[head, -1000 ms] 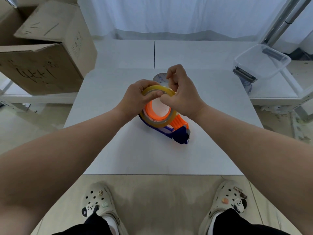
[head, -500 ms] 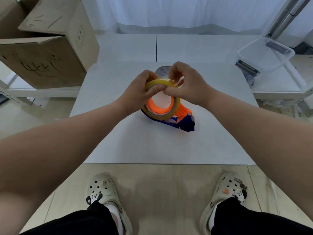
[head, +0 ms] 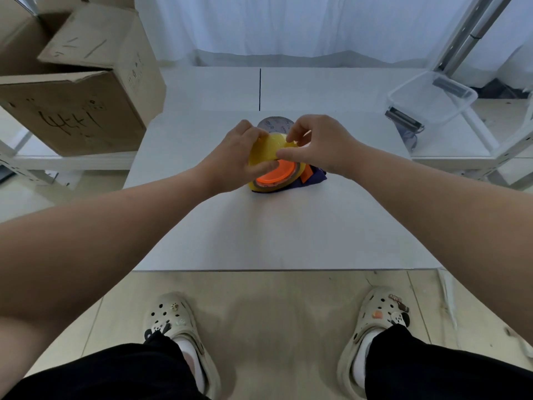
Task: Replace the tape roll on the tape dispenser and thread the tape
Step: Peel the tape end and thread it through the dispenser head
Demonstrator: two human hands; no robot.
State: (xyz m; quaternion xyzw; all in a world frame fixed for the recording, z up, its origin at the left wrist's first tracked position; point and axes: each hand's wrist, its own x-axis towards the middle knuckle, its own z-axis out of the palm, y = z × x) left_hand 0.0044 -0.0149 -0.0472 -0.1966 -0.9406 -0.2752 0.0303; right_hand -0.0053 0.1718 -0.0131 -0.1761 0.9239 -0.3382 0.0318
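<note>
A yellow tape roll (head: pixel 266 148) sits on the orange hub (head: pixel 272 176) of a blue and orange tape dispenser (head: pixel 310 179) near the middle of the white table (head: pixel 274 232). My left hand (head: pixel 233 160) grips the roll from the left, thumb across its front. My right hand (head: pixel 320 144) pinches at the roll's top edge with thumb and forefinger; whether a tape end is between them is hidden. A second, grey-white tape roll (head: pixel 275 124) lies flat on the table just behind my hands.
A large cardboard box (head: pixel 75 90) stands on a shelf at the left. A clear plastic bin (head: pixel 432 96) with a metal clip sits at the right. Further white tabletop extends behind, up to a white curtain. My feet in clogs stand below the table's front edge.
The roll and dispenser have tilted so the roll's broad yellow outer face now shows. My right fingers shifted from the roll's front rim to pinching its top edge. The camera view rose slightly.
</note>
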